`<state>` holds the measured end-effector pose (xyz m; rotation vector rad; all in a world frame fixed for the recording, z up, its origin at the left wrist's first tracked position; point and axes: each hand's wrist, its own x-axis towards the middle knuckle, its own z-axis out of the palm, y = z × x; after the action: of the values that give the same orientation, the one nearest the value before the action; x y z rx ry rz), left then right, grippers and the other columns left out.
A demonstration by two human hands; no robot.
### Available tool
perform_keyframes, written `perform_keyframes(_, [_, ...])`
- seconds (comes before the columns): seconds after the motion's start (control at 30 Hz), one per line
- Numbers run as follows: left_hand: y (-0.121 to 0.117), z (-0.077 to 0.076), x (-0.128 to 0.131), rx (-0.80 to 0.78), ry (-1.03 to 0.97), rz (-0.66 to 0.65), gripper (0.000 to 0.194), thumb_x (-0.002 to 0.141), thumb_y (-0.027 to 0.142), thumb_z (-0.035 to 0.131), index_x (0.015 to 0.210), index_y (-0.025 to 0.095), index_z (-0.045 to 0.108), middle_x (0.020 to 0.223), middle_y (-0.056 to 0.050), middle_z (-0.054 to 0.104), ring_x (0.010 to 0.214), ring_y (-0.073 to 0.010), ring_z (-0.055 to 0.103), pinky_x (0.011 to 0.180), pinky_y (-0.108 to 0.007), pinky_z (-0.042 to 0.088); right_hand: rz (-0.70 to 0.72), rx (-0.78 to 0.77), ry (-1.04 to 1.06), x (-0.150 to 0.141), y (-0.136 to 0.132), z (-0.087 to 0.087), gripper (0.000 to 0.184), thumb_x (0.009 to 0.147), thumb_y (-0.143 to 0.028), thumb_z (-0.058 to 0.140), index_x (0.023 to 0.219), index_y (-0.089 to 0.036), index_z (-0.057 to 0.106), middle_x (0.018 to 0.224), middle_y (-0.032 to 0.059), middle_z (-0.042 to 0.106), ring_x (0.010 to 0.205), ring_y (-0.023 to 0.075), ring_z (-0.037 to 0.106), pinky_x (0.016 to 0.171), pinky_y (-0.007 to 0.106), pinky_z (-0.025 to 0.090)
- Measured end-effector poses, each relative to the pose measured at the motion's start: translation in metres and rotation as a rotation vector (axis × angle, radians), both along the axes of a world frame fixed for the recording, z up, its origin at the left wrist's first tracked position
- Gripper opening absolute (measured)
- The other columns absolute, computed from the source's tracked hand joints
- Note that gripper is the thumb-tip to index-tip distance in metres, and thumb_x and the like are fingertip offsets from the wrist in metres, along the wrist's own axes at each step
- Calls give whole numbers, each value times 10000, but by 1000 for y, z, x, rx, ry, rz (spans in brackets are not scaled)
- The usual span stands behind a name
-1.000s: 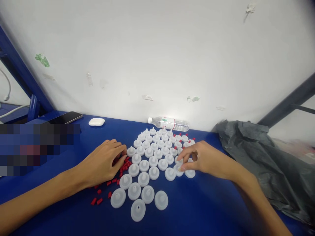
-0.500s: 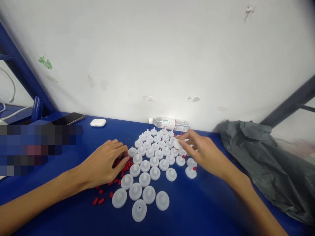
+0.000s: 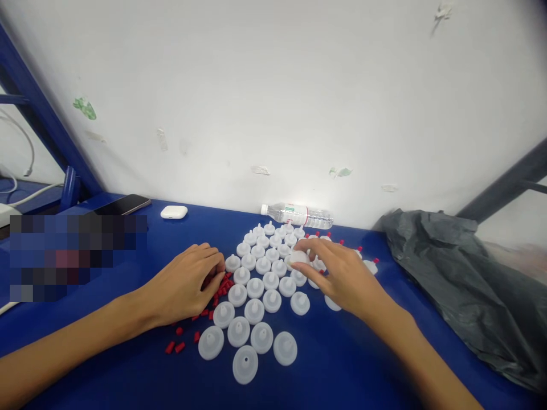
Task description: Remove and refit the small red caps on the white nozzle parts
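Note:
My left hand (image 3: 188, 285) rests at the left edge of the spread, fingers curled over a pile of small red caps (image 3: 224, 285). Its thumb and forefinger come close together; whatever lies between them is hidden. Over on the right, my right hand (image 3: 331, 267) pinches a white plastic disc (image 3: 299, 258) between thumb and fingers, just above the others. Many white discs with a short central nozzle (image 3: 270, 280) stand between the hands, nozzles up. Behind and beside my right hand, several discs carry red caps on their nozzles, one being a capped disc (image 3: 371, 266).
A clear bottle (image 3: 299, 215) lies along the wall behind the discs. Further left on the blue table (image 3: 141, 364) are a white earbud case (image 3: 174, 212) and a phone (image 3: 123, 205). Crumpled dark plastic (image 3: 444, 273) covers the right side.
My right hand has moved slightly toward me with the white disc, uncovering capped discs behind it. My left hand stays over the red caps. The view has shifted slightly.

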<state>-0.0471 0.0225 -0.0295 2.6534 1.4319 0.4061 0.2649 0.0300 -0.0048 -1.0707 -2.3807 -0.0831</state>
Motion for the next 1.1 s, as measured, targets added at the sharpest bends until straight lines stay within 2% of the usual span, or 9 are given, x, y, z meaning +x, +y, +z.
perform_keyframes(0.2, [0, 7, 0, 17, -26, 6, 182, 947, 249, 425, 820, 200, 546, 799, -24, 595, 769, -204, 507, 749, -366, 379, 84, 80, 6, -10, -2, -3, 271, 1000, -426, 525, 1155, -208, 563, 1032, 42, 715, 878, 185, 681, 787, 335, 512])
perform_keyframes(0.43, [-3, 8, 1, 46, 5, -16, 85, 873, 234, 499, 794, 206, 511, 805, -27, 580, 768, -214, 488, 711, -363, 362, 86, 40, -44, -12, -5, -6, 231, 1014, -383, 504, 1143, -212, 591, 972, 30, 719, 825, 181, 678, 733, 328, 507])
perform_keyframes(0.63, [-1, 3, -1, 18, 32, -51, 129, 916, 209, 466, 803, 198, 527, 814, -22, 582, 758, -191, 487, 746, -367, 376, 106, 73, -15, -13, -5, -6, 224, 1012, -365, 510, 1137, -203, 603, 973, 44, 729, 843, 181, 686, 759, 326, 508])
perform_keyframes(0.8, [0, 2, -1, 36, -48, -38, 147, 944, 242, 453, 854, 192, 557, 871, -43, 616, 813, -203, 522, 735, -351, 422, 131, 102, -1, -16, -7, -7, 236, 1009, -373, 516, 1141, -195, 598, 988, 60, 733, 822, 182, 689, 755, 332, 516])
perform_keyframes(0.93, [-2, 5, 1, 126, -214, -34, 155, 969, 280, 458, 926, 199, 583, 934, -44, 648, 854, -196, 565, 768, -339, 471, 142, 130, 34, -21, -11, -8, 263, 998, -394, 540, 1169, -197, 577, 958, 42, 729, 775, 164, 677, 717, 311, 504])
perform_keyframes(1.07, [-7, 7, 4, 290, -303, -170, 63, 948, 225, 572, 992, 203, 611, 934, -22, 684, 887, -174, 605, 820, -331, 480, 181, 190, 69, -30, -16, -7, 270, 979, -394, 580, 1161, -195, 575, 962, 36, 728, 822, 168, 667, 762, 320, 483])
perform_keyframes(1.1, [-8, 7, 5, 339, -324, -207, 93, 936, 200, 601, 1028, 203, 615, 941, -21, 689, 898, -171, 613, 833, -331, 482, 191, 202, 73, -33, -18, -6, 274, 973, -394, 590, 1158, -193, 577, 957, 35, 728, 826, 172, 663, 774, 328, 476])
